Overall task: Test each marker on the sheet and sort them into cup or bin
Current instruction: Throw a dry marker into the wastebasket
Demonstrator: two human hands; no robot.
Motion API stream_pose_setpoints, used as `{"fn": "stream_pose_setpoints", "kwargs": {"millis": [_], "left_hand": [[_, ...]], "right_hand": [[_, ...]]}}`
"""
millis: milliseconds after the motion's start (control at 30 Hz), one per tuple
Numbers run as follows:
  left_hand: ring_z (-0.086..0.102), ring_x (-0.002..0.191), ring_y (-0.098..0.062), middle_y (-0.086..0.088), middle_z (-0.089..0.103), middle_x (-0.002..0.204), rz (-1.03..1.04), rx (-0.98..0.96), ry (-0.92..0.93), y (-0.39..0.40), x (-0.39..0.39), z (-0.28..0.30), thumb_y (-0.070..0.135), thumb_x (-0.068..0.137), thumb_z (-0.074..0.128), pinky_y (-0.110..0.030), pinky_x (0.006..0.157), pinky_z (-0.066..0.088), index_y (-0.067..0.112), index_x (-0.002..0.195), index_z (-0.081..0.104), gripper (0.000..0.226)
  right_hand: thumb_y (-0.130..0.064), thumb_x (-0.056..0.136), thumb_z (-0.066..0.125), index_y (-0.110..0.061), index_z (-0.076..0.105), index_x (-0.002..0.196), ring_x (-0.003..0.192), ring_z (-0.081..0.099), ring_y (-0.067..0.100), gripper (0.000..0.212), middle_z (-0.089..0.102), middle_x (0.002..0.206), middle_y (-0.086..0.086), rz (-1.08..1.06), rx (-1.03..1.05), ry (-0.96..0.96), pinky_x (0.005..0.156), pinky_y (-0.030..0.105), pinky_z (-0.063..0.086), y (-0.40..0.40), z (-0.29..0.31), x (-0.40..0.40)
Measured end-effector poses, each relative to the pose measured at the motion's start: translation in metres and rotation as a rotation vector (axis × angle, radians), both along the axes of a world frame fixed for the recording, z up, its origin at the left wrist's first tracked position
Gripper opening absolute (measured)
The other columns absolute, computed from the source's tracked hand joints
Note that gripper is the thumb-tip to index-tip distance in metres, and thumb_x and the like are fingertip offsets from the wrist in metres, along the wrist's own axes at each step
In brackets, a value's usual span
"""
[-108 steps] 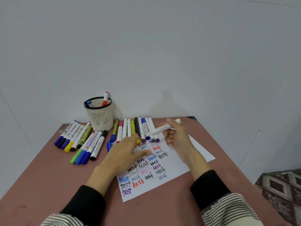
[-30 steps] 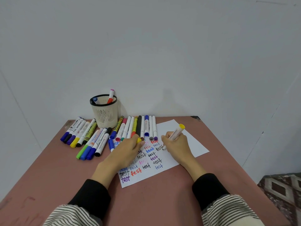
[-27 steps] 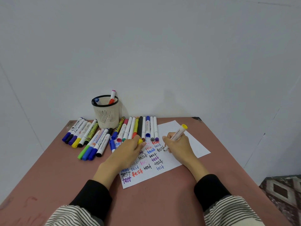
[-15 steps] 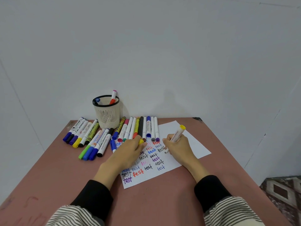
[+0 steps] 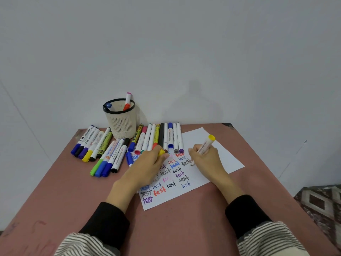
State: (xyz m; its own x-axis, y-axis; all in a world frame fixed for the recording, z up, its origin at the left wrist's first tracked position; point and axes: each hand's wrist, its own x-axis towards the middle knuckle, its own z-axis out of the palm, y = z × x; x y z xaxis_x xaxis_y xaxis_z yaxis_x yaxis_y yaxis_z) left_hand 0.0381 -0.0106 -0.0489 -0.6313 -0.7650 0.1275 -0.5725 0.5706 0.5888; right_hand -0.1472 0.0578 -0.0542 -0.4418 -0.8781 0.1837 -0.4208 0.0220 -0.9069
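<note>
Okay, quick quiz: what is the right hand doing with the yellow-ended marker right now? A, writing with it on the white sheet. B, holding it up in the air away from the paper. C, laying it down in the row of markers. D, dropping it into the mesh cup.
A: the right hand grips the yellow-ended marker with its tip down on the white sheet, beside the written words.
</note>
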Motion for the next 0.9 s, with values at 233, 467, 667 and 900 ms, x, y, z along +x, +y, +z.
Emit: {"fn": "stream_pose_setpoints", "kwargs": {"millis": [233,467,667,900], "left_hand": [[0.05,0.062,-0.014,0.0,0.054,0.072,0.002,-0.033,0.106,0.0,0.001,0.003,0.045,0.1,0.037,-0.028,0.058,0.043,0.021,0.101,0.05,0.027],[0.051,0.104,0.003,0.009,0.057,0.116,-0.045,0.022,0.248,0.007,-0.002,0.005,0.044,0.102,0.028,-0.017,0.091,0.04,0.027,0.129,0.048,0.038],[0.043,0.096,0.007,0.01,0.046,0.102,-0.057,-0.008,0.251,0.007,-0.005,0.003,0.042,0.1,0.027,-0.003,0.084,0.031,0.027,0.146,0.034,0.049],[0.056,0.096,0.0,0.015,0.061,0.104,-0.05,0.079,0.353,0.007,-0.007,0.005,0.031,0.097,0.054,-0.019,0.083,0.048,0.033,0.112,0.054,0.015]], "right_hand": [[-0.032,0.096,0.058,-0.005,0.054,0.067,0.05,0.048,0.004,0.039,0.051,0.054,-0.002,-0.006,-0.085,-0.199,0.051,0.012,0.038,-0.001,0.007,0.002],[-0.054,0.094,0.042,-0.012,0.044,0.07,0.041,0.034,0.004,0.048,0.034,0.053,-0.002,-0.027,-0.049,-0.442,0.041,0.014,0.03,-0.002,0.023,0.009],[-0.053,0.078,0.057,-0.006,0.054,0.083,0.044,0.037,0.008,0.048,0.047,0.052,-0.004,0.069,-0.1,-0.595,0.041,0.019,0.032,0.0,0.028,0.008],[-0.045,0.079,0.066,-0.013,0.05,0.072,0.043,0.036,0.009,0.037,0.052,0.058,0.001,0.064,-0.107,-0.655,0.042,0.02,0.028,0.001,0.029,0.008]]}}
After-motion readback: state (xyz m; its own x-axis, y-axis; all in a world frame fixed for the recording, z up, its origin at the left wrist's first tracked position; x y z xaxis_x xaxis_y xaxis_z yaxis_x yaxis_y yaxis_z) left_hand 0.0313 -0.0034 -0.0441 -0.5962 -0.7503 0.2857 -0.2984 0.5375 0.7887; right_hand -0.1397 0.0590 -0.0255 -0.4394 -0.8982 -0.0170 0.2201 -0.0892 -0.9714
